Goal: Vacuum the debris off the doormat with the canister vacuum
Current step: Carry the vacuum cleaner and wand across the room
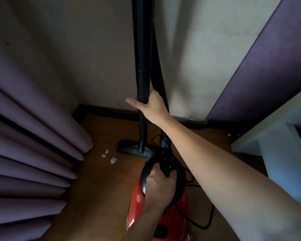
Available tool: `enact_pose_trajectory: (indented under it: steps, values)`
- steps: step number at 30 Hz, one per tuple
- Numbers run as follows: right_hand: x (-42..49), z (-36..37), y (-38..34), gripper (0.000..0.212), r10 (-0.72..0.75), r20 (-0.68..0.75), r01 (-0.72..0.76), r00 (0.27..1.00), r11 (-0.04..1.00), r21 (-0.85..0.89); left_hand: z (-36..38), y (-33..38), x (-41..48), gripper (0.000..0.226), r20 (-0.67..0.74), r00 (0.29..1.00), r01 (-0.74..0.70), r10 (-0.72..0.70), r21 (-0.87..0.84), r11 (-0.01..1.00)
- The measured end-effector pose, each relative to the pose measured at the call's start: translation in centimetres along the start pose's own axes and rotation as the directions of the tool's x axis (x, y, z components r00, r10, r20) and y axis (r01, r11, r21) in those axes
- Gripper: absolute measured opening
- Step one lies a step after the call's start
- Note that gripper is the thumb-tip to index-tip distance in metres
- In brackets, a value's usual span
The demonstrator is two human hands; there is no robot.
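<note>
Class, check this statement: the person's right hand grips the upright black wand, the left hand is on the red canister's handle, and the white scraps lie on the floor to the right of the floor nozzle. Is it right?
One detail is wrong. In the head view the white scraps lie left of the floor nozzle, near the curtain, not right. The rest stands: the right hand grips the upright black wand, and the left hand is on the red canister handle.

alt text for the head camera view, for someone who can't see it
A person's right hand grips an upright black vacuum wand while the left hand holds the handle of a red canister vacuum on a wooden floor, near white paper scraps and purple curtains.
</note>
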State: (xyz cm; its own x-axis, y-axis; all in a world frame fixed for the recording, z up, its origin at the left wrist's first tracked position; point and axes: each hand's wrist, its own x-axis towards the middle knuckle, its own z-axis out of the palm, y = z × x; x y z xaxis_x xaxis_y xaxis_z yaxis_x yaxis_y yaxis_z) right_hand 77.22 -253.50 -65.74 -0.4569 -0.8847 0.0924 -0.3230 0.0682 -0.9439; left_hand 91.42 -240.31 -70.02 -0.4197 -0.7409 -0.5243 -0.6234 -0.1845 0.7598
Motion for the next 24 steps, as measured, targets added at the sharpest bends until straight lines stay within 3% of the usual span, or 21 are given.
enact_pose_trajectory:
  steps: [7,13,18,21,24]
  values:
    - [-1.8,-1.9,-0.6,0.051,-0.005,-0.045,0.004,0.999,1.000,-0.029,-1.6,0.0,-0.3,0.030,0.184,0.983,0.002,-0.005,0.012,1.000]
    - [-5.4,-5.6,-2.1,0.075,0.070,-0.073,-0.076,0.995,0.993,-0.092,-3.5,0.7,-0.7,0.029,0.352,0.936,0.059,-0.019,-0.103,0.993]
    - [-8.4,-7.8,-3.9,0.074,0.060,-0.058,-0.069,0.997,0.981,-0.180,-4.2,0.8,-0.7,0.029,0.333,0.942,0.123,-0.049,-0.206,0.971]
    - [-11.0,-8.6,-4.9,0.070,0.095,-0.004,-0.094,0.995,0.974,-0.205,-5.6,1.7,-0.7,0.056,0.278,0.960,0.049,0.014,-0.218,0.975]
    - [-14.2,-8.7,-5.1,0.059,0.146,0.121,-0.109,0.982,0.956,-0.274,-7.0,2.7,0.0,0.053,0.154,0.983,-0.039,0.102,-0.369,0.929]
